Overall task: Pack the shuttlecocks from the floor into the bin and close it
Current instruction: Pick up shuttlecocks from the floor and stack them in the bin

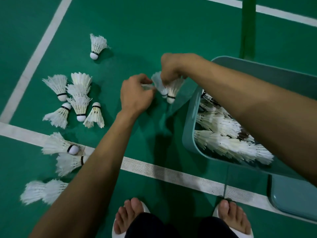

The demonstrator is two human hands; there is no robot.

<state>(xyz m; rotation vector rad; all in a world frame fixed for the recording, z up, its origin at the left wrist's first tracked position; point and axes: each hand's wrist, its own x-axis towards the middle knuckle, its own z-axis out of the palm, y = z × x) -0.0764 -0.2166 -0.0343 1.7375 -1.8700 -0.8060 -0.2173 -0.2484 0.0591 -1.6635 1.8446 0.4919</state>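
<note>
**Shuttlecocks gathered by hand beside a nearly full bin**

The right hand (171,69) pinches two shuttlecocks (167,89) by their feathers, cork down, above the green floor (137,31), while the left hand (135,95) closes on the feather edge beside them. The open bin (189,117) stands just right, already heaped. About a dozen loose shuttlecocks (75,98) lie scattered left. A loose pinch could drop one, and squeezing risks crushing feathers.

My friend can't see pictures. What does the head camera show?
Two bare hands, the left hand and right hand, hold white shuttlecocks beside a teal bin already full of them. More loose shuttlecocks lie on the green court floor.
</note>
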